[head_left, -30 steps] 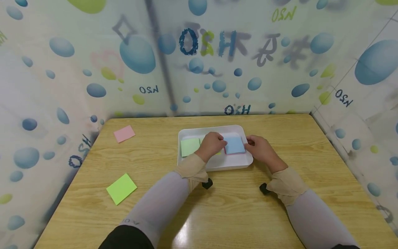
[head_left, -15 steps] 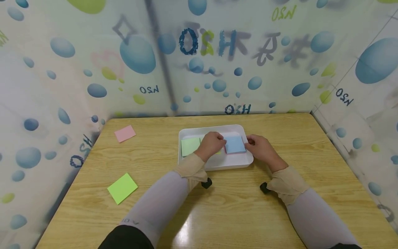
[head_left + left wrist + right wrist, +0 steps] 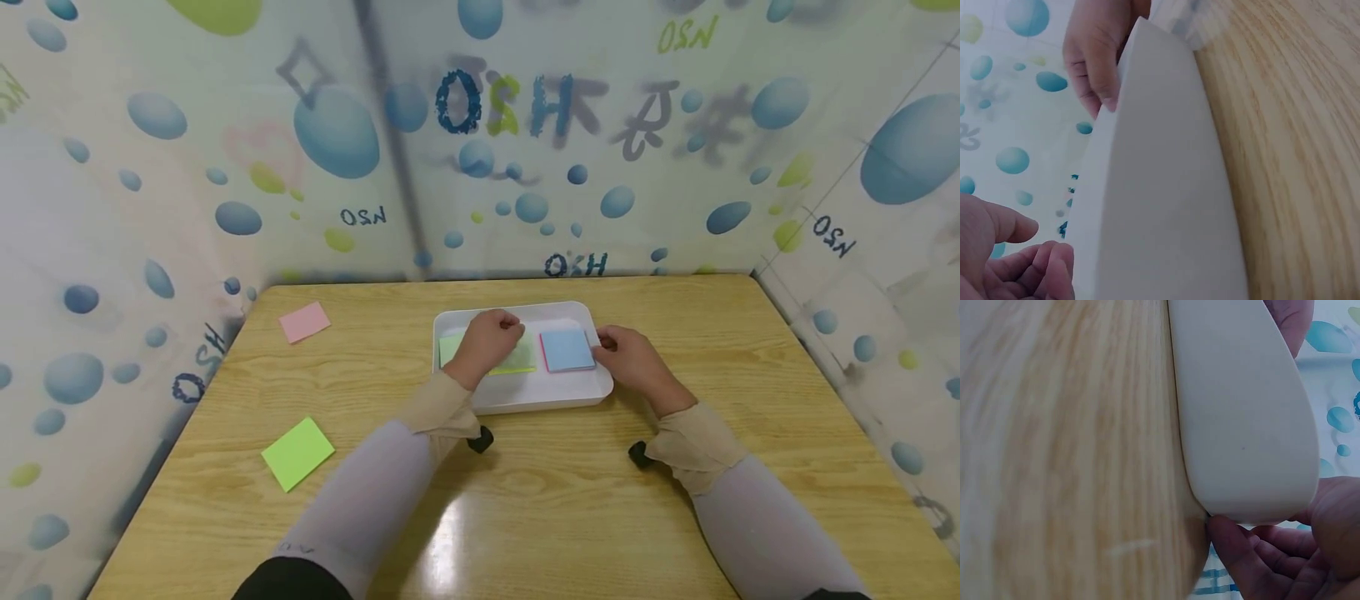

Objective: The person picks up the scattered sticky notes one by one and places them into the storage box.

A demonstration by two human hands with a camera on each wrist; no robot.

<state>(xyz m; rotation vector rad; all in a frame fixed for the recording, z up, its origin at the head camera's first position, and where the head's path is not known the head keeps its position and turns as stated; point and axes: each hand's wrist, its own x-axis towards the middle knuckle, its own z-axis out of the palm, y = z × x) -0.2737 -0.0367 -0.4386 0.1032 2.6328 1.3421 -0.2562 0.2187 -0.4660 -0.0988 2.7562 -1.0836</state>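
A white tray (image 3: 555, 398) stands on the table holding square sticky notes. At its right end lies a blue sticky note pad (image 3: 567, 350) with a pink edge showing beneath. A green sticky note pad (image 3: 519, 358) sits mid-tray, and a pale green one (image 3: 450, 347) at the left is largely covered by my left hand (image 3: 487, 343). That hand hovers over the tray, its thumb and fingers apart with nothing between them in the left wrist view. My right hand (image 3: 633, 367) holds the tray's right end, thumb at the rim and fingers against the outer wall (image 3: 1241, 425).
On the left of the wooden table (image 3: 570, 500) lie a pink sticky note (image 3: 304, 322) near the back and a bright green one (image 3: 297, 453) further forward. A patterned wall covering (image 3: 480, 225) rises directly behind the table's back edge.
My left hand has drawn back leftward from the blue pad, uncovering its left edge and the green pad mid-tray. The right hand stays at the tray's right end.
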